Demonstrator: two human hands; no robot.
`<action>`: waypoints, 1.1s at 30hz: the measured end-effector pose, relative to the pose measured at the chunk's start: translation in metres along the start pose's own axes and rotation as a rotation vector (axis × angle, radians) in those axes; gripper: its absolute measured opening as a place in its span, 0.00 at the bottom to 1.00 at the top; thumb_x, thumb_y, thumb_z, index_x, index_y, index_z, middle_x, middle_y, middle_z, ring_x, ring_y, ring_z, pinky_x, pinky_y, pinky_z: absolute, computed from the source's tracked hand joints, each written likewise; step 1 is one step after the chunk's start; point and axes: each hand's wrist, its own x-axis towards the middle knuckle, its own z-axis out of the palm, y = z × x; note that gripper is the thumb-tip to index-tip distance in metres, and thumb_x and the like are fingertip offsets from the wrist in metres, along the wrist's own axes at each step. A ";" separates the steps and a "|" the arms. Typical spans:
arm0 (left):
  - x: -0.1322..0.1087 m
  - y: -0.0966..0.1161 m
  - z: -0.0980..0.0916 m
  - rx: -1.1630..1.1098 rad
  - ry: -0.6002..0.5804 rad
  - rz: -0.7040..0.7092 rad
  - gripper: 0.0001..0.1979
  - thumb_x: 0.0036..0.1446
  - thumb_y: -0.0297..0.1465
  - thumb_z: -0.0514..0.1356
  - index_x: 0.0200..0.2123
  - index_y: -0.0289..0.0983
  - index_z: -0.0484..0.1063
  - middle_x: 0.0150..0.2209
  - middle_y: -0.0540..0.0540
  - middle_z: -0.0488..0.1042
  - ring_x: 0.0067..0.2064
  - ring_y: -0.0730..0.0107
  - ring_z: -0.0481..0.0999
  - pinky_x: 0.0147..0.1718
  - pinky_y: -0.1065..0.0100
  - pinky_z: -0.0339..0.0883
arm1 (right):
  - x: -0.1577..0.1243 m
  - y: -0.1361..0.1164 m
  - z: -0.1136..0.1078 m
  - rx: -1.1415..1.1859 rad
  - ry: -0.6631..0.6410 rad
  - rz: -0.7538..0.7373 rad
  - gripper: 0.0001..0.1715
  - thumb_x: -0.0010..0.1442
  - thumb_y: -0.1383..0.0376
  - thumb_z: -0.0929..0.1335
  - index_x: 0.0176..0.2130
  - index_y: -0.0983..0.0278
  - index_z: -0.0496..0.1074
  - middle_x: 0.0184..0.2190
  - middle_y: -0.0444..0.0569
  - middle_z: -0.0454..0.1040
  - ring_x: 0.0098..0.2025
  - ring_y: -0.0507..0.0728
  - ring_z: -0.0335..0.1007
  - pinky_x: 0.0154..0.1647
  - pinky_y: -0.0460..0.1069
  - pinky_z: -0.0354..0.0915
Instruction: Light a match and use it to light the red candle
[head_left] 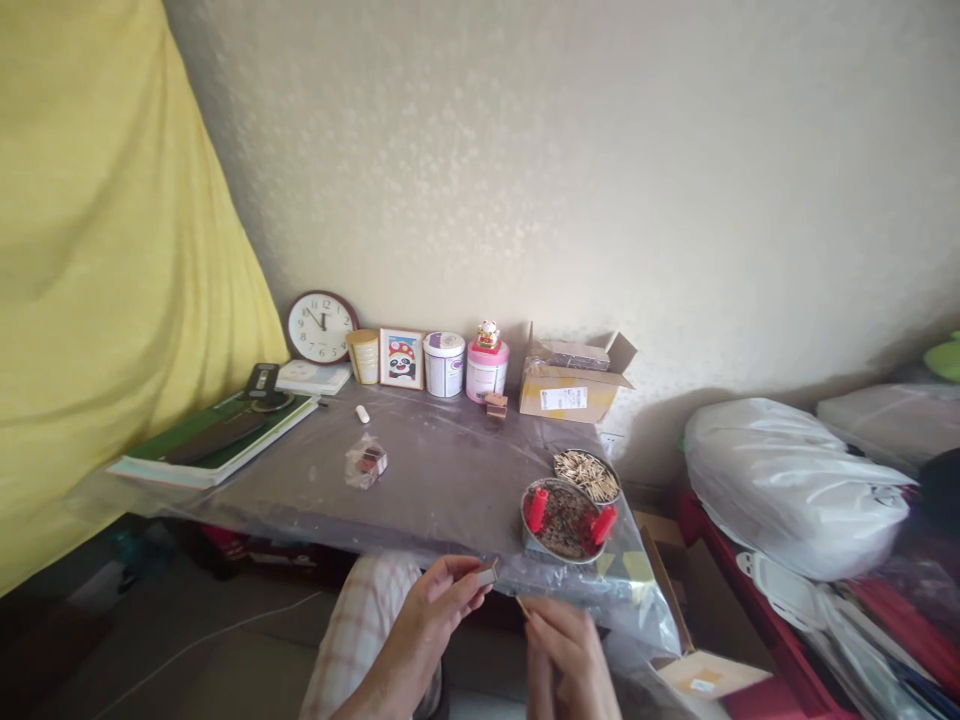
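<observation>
My left hand is closed in a pinch on a small matchbox-like box, held just below the table's front edge. My right hand is closed on a thin wooden stick, its tip pointing up toward the box. Just above on the table stands a round metal tin holding small brownish bits and two red cylinders. Behind it, a second round tin is full of pale sticks.
A plastic-covered table carries a small wrapped packet, a clock, jars, a framed picture, an open cardboard box and books with a phone. A white bag lies right. Yellow curtain hangs left.
</observation>
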 end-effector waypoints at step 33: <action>-0.011 0.005 0.004 -0.011 -0.054 0.007 0.08 0.51 0.32 0.66 0.36 0.38 0.79 0.39 0.46 0.81 0.45 0.64 0.75 0.50 0.63 0.64 | -0.014 0.010 0.010 0.028 -0.084 0.059 0.12 0.61 0.74 0.66 0.44 0.63 0.71 0.38 0.52 0.79 0.41 0.54 0.78 0.42 0.47 0.74</action>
